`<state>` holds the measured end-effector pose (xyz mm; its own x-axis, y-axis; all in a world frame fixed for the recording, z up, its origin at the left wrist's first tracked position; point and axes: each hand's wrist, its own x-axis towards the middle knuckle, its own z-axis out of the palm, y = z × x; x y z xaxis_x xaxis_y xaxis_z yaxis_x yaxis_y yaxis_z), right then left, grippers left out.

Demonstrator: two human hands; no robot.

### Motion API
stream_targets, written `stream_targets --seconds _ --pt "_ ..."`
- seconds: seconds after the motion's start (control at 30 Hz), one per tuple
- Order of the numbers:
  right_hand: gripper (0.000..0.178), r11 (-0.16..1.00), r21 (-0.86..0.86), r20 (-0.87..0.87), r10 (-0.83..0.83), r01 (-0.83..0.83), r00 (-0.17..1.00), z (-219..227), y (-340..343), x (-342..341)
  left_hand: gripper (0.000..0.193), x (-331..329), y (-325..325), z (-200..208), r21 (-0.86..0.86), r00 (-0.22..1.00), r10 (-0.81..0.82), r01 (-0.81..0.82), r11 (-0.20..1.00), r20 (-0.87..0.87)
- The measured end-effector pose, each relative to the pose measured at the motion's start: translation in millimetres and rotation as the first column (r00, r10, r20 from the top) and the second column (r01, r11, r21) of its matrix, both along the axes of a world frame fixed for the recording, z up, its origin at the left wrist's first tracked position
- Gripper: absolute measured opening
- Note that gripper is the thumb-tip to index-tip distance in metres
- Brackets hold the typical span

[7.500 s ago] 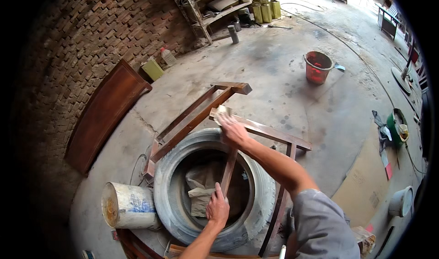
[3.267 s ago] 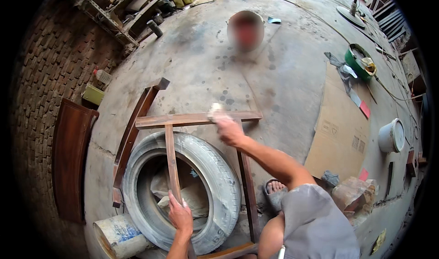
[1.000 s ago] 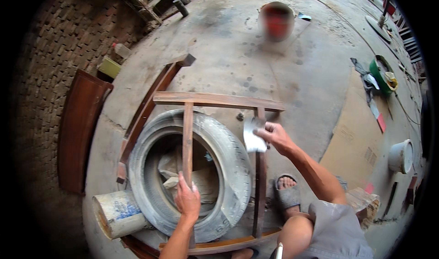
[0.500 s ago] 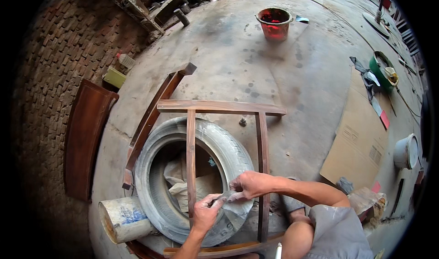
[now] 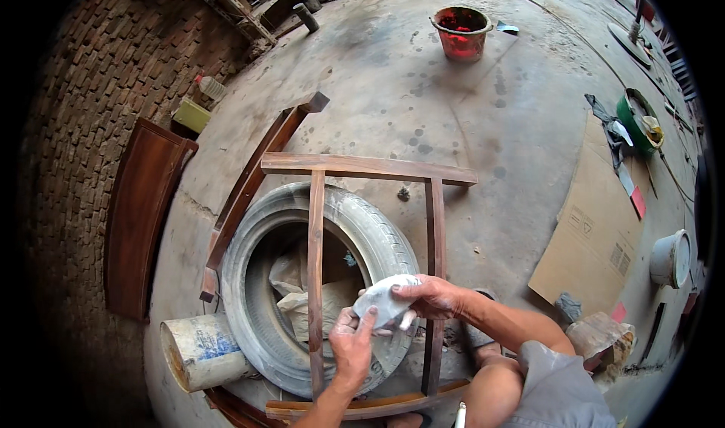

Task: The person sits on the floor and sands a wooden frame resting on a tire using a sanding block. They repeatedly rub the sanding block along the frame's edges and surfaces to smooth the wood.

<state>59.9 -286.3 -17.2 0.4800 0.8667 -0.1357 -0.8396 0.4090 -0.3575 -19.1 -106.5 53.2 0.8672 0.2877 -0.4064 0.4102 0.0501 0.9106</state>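
Note:
My left hand (image 5: 352,345) and right hand (image 5: 438,298) hold a whitish, dusty sheet (image 5: 380,301) between them, bent and looking like sandpaper. The left thumb presses on its lower edge, while the right fingers grip its right end. Below them a brown wooden frame (image 5: 362,165) rests over a grey, dusty tire (image 5: 240,277). One of its bars (image 5: 316,239) crosses the tire's opening, and another (image 5: 436,235) runs beside the tire, partly hidden by my right hand. Crumpled beige sacking (image 5: 325,307) lies inside the tire.
A second wooden piece (image 5: 253,179) leans along the tire's left, near a dark wooden panel (image 5: 143,224) at the brick wall. A stained white bucket (image 5: 204,350) lies on its side. Farther off stand a red-stained bucket (image 5: 461,39) and flattened cardboard (image 5: 585,224).
The sheet has been turned and lifted, so its broad whitish face now shows. My left hand has rotated up beneath it, and the right hand has shifted slightly right.

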Motion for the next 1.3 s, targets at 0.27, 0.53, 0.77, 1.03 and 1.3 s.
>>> stream_targets --seconds 0.27,0.53,0.77,1.03,1.3 --pt "0.041 0.133 -0.356 0.906 -0.195 0.925 0.376 -83.8 -50.4 81.1 0.066 59.9 95.5 -18.9 0.999 0.887 -0.46 -0.041 0.024 0.048" --pt "0.056 -0.352 -0.232 0.879 0.324 0.907 0.35 -187.3 -100.8 121.7 0.058 63.7 98.4 -38.6 0.85 0.941 -0.305 0.278 0.448 -0.147" --pt "0.061 -0.287 -0.155 0.876 0.403 0.945 0.266 -172.7 -7.8 143.1 0.06 61.5 104.0 -42.2 0.856 0.946 -0.274 0.28 0.434 -0.171" --pt "0.039 -0.432 -0.254 0.841 0.343 0.865 0.418 -175.1 -39.7 144.6 0.061 62.5 98.3 -42.4 0.842 0.945 -0.268 0.297 0.45 -0.19" --pt "0.058 -0.336 -0.589 0.779 0.008 0.735 0.628 -152.8 -34.6 147.6 0.062 60.8 102.2 -41.6 0.881 0.939 -0.301 0.278 0.384 -0.165"
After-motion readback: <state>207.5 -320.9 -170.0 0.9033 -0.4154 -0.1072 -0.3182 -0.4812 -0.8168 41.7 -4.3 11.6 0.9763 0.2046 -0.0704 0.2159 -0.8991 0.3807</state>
